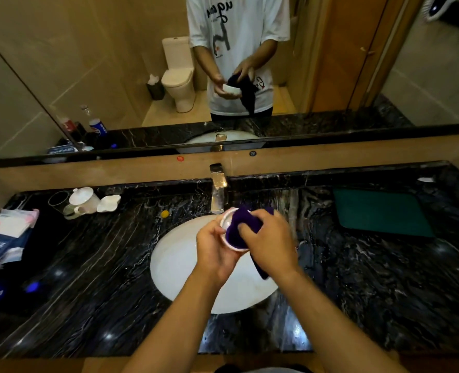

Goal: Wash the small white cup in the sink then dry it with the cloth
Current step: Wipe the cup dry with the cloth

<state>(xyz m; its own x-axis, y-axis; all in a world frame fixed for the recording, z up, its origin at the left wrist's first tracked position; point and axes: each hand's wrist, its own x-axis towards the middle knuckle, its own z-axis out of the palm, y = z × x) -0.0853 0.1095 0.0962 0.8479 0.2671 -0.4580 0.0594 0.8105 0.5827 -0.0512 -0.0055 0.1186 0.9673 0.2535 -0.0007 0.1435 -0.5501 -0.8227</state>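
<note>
Over the white oval sink [180,265], my left hand [214,251] grips the small white cup [227,220] from the side, tilted with its mouth facing right. My right hand [270,243] holds a dark purple cloth [243,223] and presses it into the cup's mouth. A tail of the cloth hangs down below my right wrist. Most of the cup is hidden by the cloth and my fingers. No water is visible at the chrome tap [218,189] behind the sink.
A black marble counter [88,278] surrounds the sink. At the back left stand a white lidded mug [84,200], a white dish [108,203] and a glass. Packets lie at the far left. A green mat [381,212] lies on the right. A mirror covers the wall behind.
</note>
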